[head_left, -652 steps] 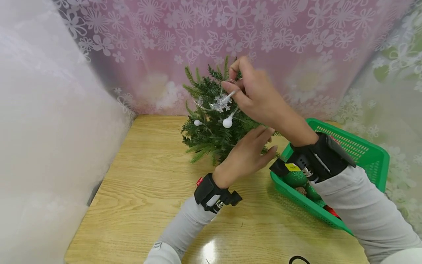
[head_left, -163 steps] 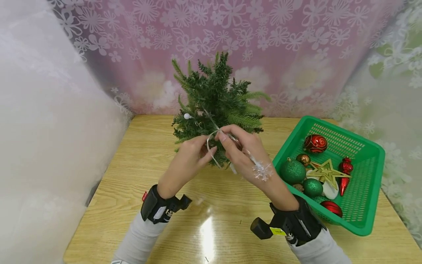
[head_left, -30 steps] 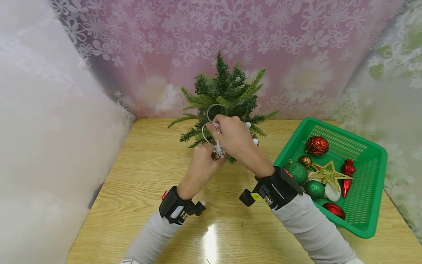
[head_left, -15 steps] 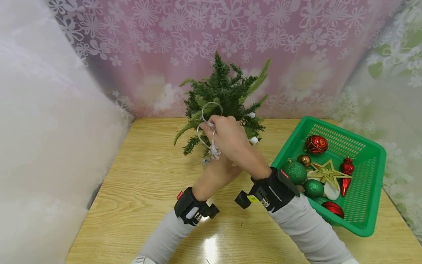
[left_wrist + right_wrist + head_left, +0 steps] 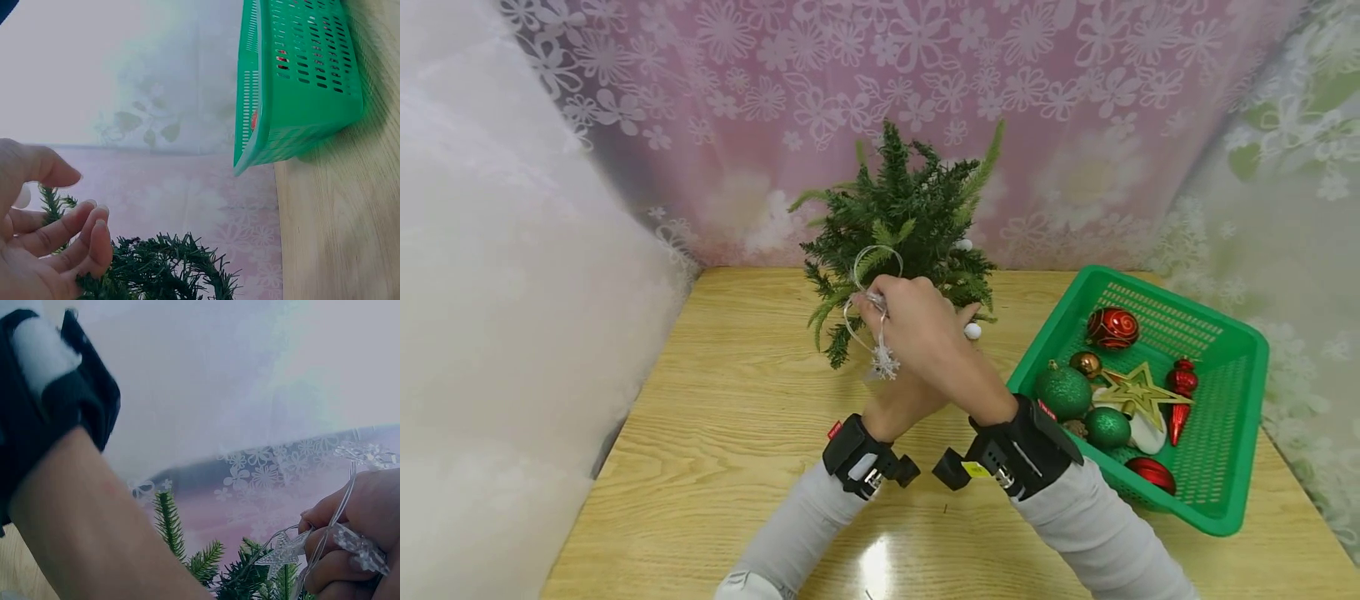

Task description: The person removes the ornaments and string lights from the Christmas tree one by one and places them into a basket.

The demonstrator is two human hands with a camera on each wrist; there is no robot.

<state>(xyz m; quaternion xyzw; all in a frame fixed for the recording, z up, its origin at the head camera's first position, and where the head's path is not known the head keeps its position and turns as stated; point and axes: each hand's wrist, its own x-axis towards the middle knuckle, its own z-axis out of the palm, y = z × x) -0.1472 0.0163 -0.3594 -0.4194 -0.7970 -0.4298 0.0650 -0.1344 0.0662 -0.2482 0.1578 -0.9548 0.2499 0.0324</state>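
Observation:
A small artificial Christmas tree (image 5: 902, 208) stands on the table, its lower front hidden by the hands. In front of it my right hand (image 5: 917, 325) grips a looped clear string of fairy lights (image 5: 857, 321), from which a clear snowflake (image 5: 885, 362) hangs. A clear star (image 5: 281, 553) shows beside those fingers in the right wrist view. My left hand (image 5: 44, 237) passes beneath the right one to the tree's right side. Its thumb stands apart from its bent fingers, with nothing visibly gripped. Close to its fingertips in the head view is a round white bulb (image 5: 973, 331).
A green plastic basket (image 5: 1251, 433) stands at the right with a gold star (image 5: 1138, 392), green baubles (image 5: 1063, 390) and red ornaments (image 5: 1114, 327) inside. The wooden table (image 5: 715, 417) runs toward me; a pink floral curtain (image 5: 760, 125) hangs behind the tree.
Over the last second my left hand has slid right, crossing under my right hand, and the branches have shifted. Earlier the snowflake and bulbs were at the tree's front; bulbs now show on its right.

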